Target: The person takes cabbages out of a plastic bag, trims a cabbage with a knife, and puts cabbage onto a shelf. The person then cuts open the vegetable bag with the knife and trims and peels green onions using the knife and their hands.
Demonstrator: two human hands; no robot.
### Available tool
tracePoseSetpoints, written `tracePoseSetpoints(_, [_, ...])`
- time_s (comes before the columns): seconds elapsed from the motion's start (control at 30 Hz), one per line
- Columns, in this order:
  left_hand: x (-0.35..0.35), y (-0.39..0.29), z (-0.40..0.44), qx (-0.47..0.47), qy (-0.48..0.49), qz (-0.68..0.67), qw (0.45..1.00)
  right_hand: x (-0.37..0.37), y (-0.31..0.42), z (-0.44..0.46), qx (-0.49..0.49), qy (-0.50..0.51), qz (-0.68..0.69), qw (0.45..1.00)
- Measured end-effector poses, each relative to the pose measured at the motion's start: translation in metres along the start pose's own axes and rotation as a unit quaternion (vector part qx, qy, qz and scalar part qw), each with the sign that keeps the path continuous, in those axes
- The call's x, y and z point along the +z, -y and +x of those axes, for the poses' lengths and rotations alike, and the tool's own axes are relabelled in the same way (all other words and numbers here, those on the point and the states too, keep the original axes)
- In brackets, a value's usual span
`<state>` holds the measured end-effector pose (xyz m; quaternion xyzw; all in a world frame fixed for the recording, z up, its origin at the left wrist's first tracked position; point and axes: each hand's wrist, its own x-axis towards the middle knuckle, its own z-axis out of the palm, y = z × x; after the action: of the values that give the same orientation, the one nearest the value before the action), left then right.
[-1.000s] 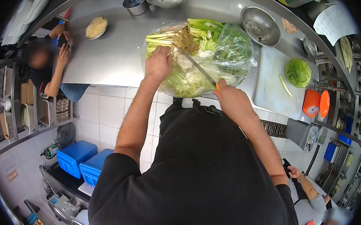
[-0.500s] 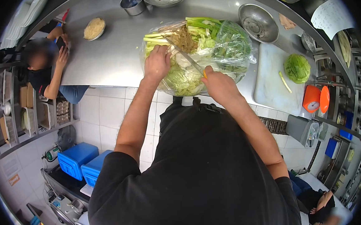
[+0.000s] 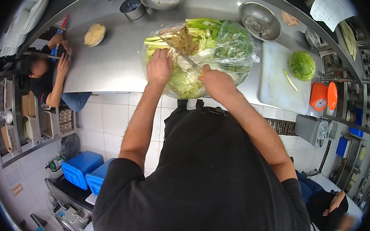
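Observation:
A clear plastic bag (image 3: 180, 79) lies spread on the counter beneath a heap of greens. Pale green onion stalks (image 3: 156, 43), brown stringy roots (image 3: 184, 42) and leafy tops (image 3: 206, 26) show on it. My right hand (image 3: 218, 83) is wrapped around the orange handle of a knife (image 3: 185, 57). Its blade points up and left across the roots and stalks. My left hand (image 3: 159, 68) rests at the near side of the green onions, fingers curled over the stalk ends beside the blade; its fingertips are partly hidden.
A white cutting board (image 3: 277, 81) with a cabbage (image 3: 302, 65) and one loose stalk (image 3: 290, 80) is at right, near an orange scale (image 3: 319, 96). Metal bowls (image 3: 260, 21) stand behind. A bowl of shredded food (image 3: 95, 34) and a seated person (image 3: 47, 78) are at left.
The whole view has shifted slightly. Both hands and the knife keep nearly the same places over the greens, with the blade lying a little further left across the stalks.

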<state>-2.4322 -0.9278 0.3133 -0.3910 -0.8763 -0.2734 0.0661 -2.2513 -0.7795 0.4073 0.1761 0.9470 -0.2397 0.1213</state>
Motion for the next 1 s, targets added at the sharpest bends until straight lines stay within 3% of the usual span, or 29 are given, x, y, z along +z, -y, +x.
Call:
tracePoseSetpoints(0.27, [-0.002, -0.008, -0.001, -0.032, -0.005, 0.033, 0.999, -0.001, 0.003, -0.005, 0.022, 0.007, -0.001, 1.000])
tracePoseSetpoints(0.47, [-0.016, 0.013, -0.006, -0.125, 0.086, -0.069, 0.986, 0.002, 0.000, -0.005, 0.023, 0.005, -0.001, 1.000])
tracePoseSetpoints(0.57, [-0.026, 0.021, -0.010, -0.107, 0.113, -0.045, 0.987, 0.004, -0.001, -0.004, 0.022, 0.004, 0.001, 1.000])
tracePoseSetpoints(0.87, [-0.047, -0.006, -0.013, -0.177, -0.062, -0.017, 0.982, 0.003, -0.001, -0.001, 0.027, 0.015, -0.002, 1.000])
tracePoseSetpoints(1.0, [-0.049, 0.026, -0.007, -0.132, -0.071, -0.107, 0.983, 0.001, -0.001, -0.001, 0.023, 0.013, 0.011, 1.000])
